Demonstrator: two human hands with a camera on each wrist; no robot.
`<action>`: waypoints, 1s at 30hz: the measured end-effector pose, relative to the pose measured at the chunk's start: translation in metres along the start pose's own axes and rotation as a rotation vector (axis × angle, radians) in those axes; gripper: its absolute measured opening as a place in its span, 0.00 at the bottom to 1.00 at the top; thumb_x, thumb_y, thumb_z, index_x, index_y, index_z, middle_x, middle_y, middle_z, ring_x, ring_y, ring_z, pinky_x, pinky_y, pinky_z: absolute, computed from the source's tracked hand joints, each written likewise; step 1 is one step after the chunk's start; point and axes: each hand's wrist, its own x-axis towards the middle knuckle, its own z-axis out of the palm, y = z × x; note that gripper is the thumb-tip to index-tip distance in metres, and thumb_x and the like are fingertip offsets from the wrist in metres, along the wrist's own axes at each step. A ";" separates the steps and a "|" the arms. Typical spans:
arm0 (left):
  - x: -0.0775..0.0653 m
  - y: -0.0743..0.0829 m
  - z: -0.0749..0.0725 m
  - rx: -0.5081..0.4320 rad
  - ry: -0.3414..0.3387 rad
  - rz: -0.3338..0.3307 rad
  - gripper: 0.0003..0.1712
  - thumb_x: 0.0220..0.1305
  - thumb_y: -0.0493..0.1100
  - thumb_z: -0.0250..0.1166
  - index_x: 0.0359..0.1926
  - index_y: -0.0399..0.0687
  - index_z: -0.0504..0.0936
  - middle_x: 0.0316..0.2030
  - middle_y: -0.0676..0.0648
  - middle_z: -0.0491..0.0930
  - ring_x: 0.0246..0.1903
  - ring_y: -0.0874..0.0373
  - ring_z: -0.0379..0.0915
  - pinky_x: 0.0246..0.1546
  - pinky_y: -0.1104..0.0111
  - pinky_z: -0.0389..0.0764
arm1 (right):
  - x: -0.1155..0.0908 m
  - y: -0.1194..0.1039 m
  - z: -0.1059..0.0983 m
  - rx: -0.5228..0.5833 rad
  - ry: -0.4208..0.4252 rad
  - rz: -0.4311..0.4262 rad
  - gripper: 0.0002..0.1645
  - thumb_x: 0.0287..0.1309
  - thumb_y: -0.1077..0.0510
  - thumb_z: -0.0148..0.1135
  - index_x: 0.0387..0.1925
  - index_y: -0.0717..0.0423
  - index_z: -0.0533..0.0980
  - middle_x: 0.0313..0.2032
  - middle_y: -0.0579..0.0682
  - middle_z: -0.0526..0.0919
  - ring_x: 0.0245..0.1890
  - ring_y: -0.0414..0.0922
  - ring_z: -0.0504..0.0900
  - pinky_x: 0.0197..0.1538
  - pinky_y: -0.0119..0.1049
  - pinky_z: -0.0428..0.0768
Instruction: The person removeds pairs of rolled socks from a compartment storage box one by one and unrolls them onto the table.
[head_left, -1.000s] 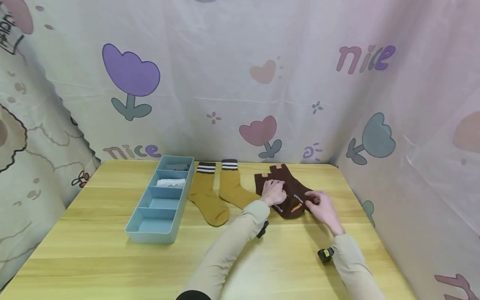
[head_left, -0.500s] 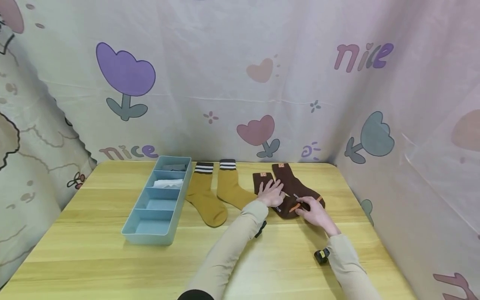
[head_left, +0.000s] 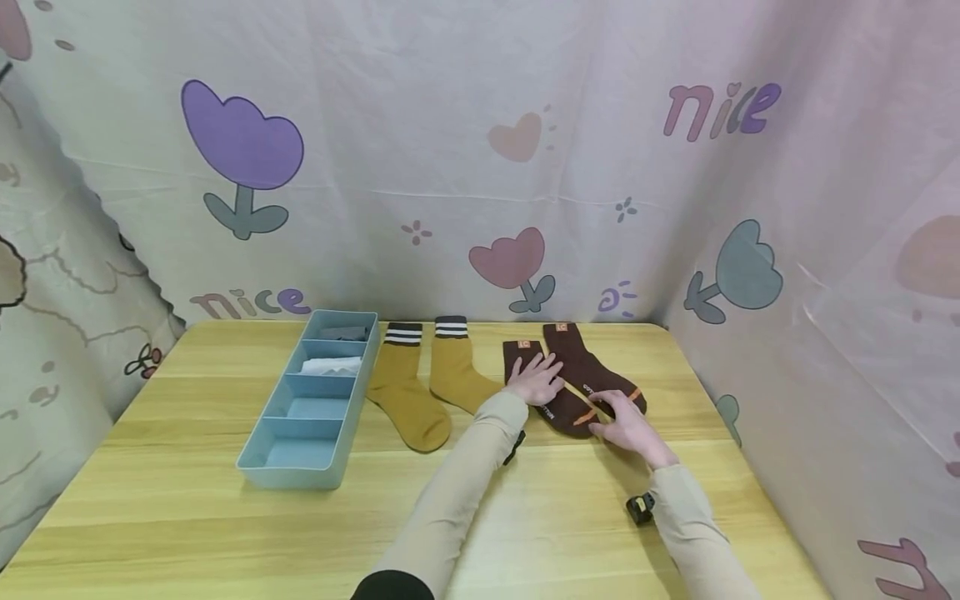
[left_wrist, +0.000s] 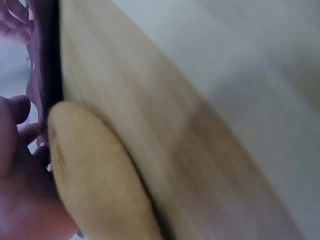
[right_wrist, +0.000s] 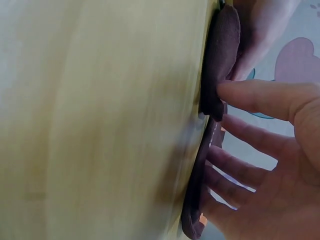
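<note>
Wooden table (head_left: 187,517) beneath divided tray (head_left: 288,478), mustard socks (head_left: 407,392), brown socks (head_left: 592,369).

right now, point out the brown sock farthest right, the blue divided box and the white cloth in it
Brown sock farthest right (head_left: 586,363), head view, on its middle.
Blue divided box (head_left: 291,478), head view, on its near end wall.
White cloth (head_left: 332,366), head view, on its visible middle.

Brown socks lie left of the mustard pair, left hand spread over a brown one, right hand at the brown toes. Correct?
Wrong side: the brown socks lie right of the mustard pair; head view shows it. The left hand spread over one and right hand at the toes hold.
</note>
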 end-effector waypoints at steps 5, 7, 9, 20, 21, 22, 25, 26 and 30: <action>0.001 -0.006 0.002 -0.017 0.008 0.010 0.30 0.80 0.56 0.37 0.78 0.61 0.57 0.81 0.57 0.49 0.81 0.57 0.38 0.81 0.52 0.38 | -0.001 -0.001 0.002 0.012 -0.013 -0.018 0.28 0.52 0.65 0.70 0.56 0.68 0.77 0.59 0.72 0.76 0.61 0.70 0.73 0.65 0.64 0.71; 0.002 -0.007 0.002 -0.021 0.009 0.020 0.30 0.80 0.56 0.37 0.78 0.60 0.57 0.81 0.56 0.49 0.81 0.57 0.39 0.81 0.51 0.38 | -0.001 -0.001 0.002 0.017 -0.013 -0.018 0.28 0.52 0.64 0.70 0.56 0.68 0.76 0.59 0.72 0.76 0.62 0.70 0.73 0.65 0.64 0.70; 0.002 -0.008 0.002 -0.038 0.013 0.033 0.30 0.80 0.56 0.37 0.78 0.59 0.57 0.81 0.55 0.49 0.81 0.57 0.39 0.81 0.51 0.37 | -0.002 0.000 0.001 0.021 -0.011 -0.015 0.29 0.53 0.63 0.70 0.57 0.67 0.76 0.59 0.72 0.75 0.62 0.70 0.73 0.65 0.65 0.70; -0.017 -0.012 -0.019 -0.117 0.034 0.101 0.33 0.80 0.54 0.40 0.79 0.48 0.55 0.80 0.48 0.50 0.81 0.51 0.39 0.81 0.49 0.36 | -0.005 0.005 -0.007 0.051 0.079 -0.047 0.27 0.54 0.64 0.70 0.56 0.68 0.76 0.58 0.71 0.77 0.61 0.71 0.74 0.64 0.65 0.71; -0.020 -0.013 -0.020 -0.129 0.035 0.105 0.33 0.80 0.54 0.40 0.79 0.47 0.55 0.80 0.47 0.50 0.81 0.50 0.39 0.81 0.48 0.35 | -0.005 0.004 -0.007 0.052 0.092 -0.054 0.27 0.54 0.64 0.70 0.56 0.68 0.77 0.57 0.72 0.78 0.61 0.71 0.74 0.64 0.66 0.71; -0.023 -0.013 -0.022 -0.135 0.035 0.107 0.33 0.80 0.53 0.40 0.79 0.46 0.55 0.80 0.46 0.51 0.81 0.49 0.39 0.80 0.48 0.35 | -0.005 0.004 -0.008 0.055 0.104 -0.061 0.26 0.53 0.65 0.70 0.55 0.68 0.77 0.57 0.71 0.78 0.60 0.71 0.74 0.64 0.65 0.71; -0.031 -0.014 -0.024 -0.137 0.031 0.099 0.32 0.80 0.53 0.40 0.78 0.46 0.56 0.80 0.45 0.52 0.81 0.49 0.39 0.80 0.48 0.34 | -0.005 0.000 -0.008 0.062 0.125 -0.075 0.26 0.53 0.65 0.70 0.54 0.69 0.77 0.56 0.71 0.79 0.60 0.70 0.75 0.64 0.65 0.71; -0.033 -0.015 -0.025 -0.136 0.031 0.093 0.32 0.80 0.53 0.40 0.78 0.46 0.56 0.80 0.46 0.53 0.81 0.49 0.39 0.80 0.48 0.33 | -0.004 -0.001 -0.008 0.066 0.130 -0.081 0.26 0.53 0.65 0.70 0.54 0.69 0.77 0.56 0.71 0.79 0.60 0.70 0.75 0.65 0.64 0.71; -0.045 -0.018 -0.026 -0.136 0.037 0.078 0.33 0.80 0.53 0.40 0.78 0.46 0.56 0.79 0.47 0.54 0.81 0.49 0.39 0.80 0.47 0.33 | -0.002 -0.009 -0.006 0.068 0.153 -0.114 0.26 0.52 0.66 0.71 0.53 0.70 0.78 0.55 0.70 0.80 0.60 0.68 0.76 0.64 0.63 0.72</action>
